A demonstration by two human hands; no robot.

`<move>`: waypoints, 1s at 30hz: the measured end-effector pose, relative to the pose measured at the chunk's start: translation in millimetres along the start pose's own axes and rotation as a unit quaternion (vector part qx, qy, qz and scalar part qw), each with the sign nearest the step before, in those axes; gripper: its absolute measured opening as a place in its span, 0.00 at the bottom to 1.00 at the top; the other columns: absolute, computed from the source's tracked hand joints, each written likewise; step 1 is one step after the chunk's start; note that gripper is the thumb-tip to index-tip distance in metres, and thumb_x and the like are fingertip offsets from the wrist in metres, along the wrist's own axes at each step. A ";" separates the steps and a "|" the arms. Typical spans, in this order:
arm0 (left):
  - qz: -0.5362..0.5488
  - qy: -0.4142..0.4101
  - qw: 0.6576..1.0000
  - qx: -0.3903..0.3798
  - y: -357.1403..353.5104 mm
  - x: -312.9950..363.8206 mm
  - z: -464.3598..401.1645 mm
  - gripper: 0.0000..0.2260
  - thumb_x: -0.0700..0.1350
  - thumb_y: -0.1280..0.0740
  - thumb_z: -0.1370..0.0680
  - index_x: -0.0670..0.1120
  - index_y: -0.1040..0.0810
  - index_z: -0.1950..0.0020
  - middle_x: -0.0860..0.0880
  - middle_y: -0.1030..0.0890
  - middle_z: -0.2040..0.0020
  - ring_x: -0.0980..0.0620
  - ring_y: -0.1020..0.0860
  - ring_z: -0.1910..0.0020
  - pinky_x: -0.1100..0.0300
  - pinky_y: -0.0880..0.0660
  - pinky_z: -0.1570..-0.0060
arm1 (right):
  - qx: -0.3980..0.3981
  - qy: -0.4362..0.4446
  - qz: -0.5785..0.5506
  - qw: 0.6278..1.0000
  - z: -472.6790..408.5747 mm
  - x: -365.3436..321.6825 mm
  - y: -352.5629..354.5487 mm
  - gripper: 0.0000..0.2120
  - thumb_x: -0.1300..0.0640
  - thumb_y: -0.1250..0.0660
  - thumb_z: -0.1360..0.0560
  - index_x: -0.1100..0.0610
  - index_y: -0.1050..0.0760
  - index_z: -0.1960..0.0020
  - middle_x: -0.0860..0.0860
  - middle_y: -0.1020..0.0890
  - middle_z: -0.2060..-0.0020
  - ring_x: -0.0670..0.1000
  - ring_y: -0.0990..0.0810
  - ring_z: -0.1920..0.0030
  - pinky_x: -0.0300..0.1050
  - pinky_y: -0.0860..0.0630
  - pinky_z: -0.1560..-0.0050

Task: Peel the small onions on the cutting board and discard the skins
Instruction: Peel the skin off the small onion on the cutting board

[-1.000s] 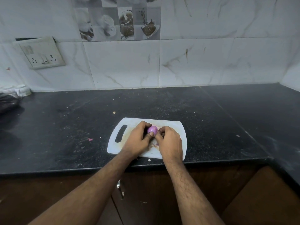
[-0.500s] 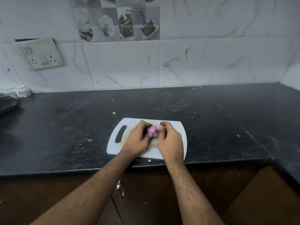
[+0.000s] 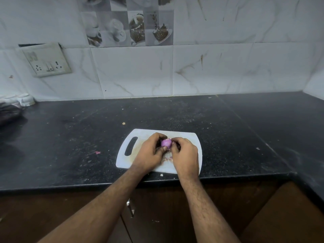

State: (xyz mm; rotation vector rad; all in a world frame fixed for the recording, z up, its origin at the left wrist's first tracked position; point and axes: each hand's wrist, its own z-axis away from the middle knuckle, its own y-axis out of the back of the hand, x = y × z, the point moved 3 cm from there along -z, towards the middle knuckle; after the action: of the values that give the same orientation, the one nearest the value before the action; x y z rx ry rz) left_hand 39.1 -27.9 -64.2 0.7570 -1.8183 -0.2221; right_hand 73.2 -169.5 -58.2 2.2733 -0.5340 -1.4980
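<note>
One small purple onion sat pinched between two hands above the white cutting board: the left hand curled around it, the right hand picking at its side. One pile of skins lay beneath.

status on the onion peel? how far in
Done: the onion shows smooth purple flesh on its visible side, and loose skins lie on the cutting board under the hands. In hand: left hand grips the onion, right hand picks at its right side. Left: skins not yet discarded; any other onions are hidden by the hands, so cannot tell.
</note>
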 end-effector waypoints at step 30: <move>-0.008 0.026 1.000 0.014 1.3 -7.5 -4.9 0.20 0.44 0.23 0.25 0.45 0.21 0.34 0.51 0.20 0.39 0.54 0.20 0.39 0.55 0.23 0.34 | -0.027 -0.025 -0.004 0.999 -5.4 5.7 -5.6 0.08 0.55 0.33 0.19 0.51 0.17 0.44 0.44 0.14 0.51 0.48 0.17 0.51 0.48 0.19 0.48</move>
State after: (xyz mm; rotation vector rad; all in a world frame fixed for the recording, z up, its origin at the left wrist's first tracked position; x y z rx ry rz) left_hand 44.5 -21.5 -67.6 0.7899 -1.7697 -0.1868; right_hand 80.8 -167.0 -63.5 2.2039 -0.4929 -1.5587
